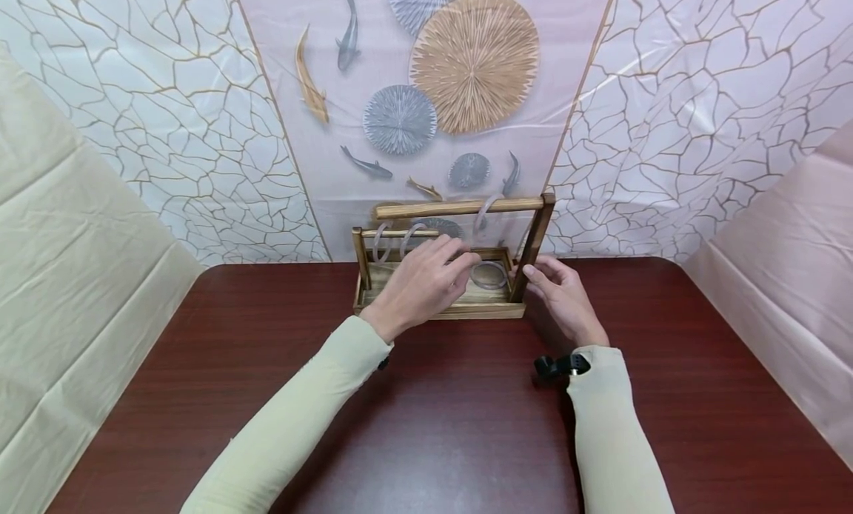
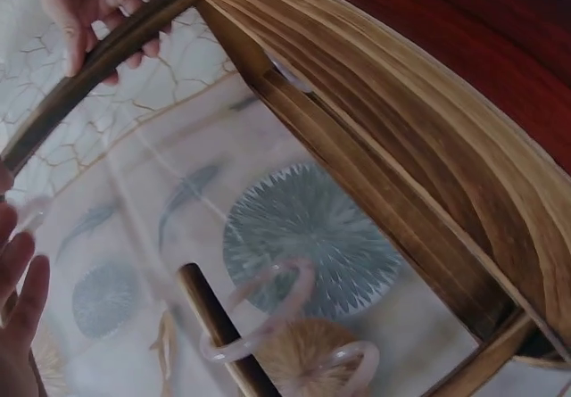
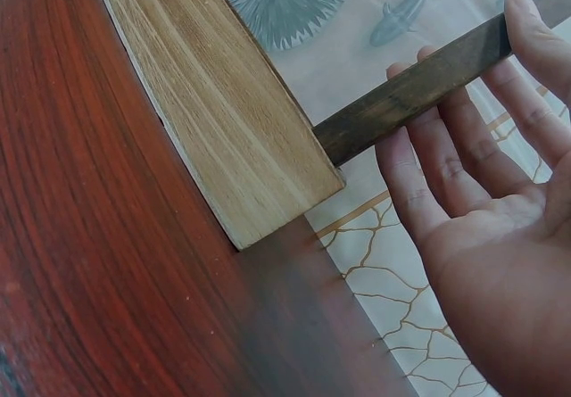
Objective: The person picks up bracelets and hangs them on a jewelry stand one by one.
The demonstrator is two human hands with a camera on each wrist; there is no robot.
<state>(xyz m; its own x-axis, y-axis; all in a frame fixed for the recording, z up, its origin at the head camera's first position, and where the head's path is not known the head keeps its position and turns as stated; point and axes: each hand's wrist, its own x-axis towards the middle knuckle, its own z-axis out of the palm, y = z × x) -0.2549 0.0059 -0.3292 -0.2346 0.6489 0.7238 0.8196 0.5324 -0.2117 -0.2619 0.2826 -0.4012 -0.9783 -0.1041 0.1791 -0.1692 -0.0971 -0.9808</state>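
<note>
A wooden bangle stand [image 1: 476, 312] has a tray base, a tall post [image 1: 533, 240] on the right and two crossbars. My right hand [image 1: 563, 292] grips this post low down, thumb in front and fingers behind, as the right wrist view also shows. My left hand [image 1: 426, 281] hovers over the tray with fingers loosely bent and nothing visible in them. A pale bangle [image 1: 481, 216] hangs on the upper bar [image 1: 440, 209], just above the left fingers. Another bangle [image 1: 489, 275] lies in the tray. Two more, including one bangle [image 2: 259, 312], hang on the lower bar [image 2: 223, 321].
The stand is near the back edge of a dark red-brown table [image 1: 426, 418]. Behind it hangs a patterned backdrop [image 1: 400, 55] with fish and round motifs. Pale cloth walls [image 1: 67, 277] rise on both sides.
</note>
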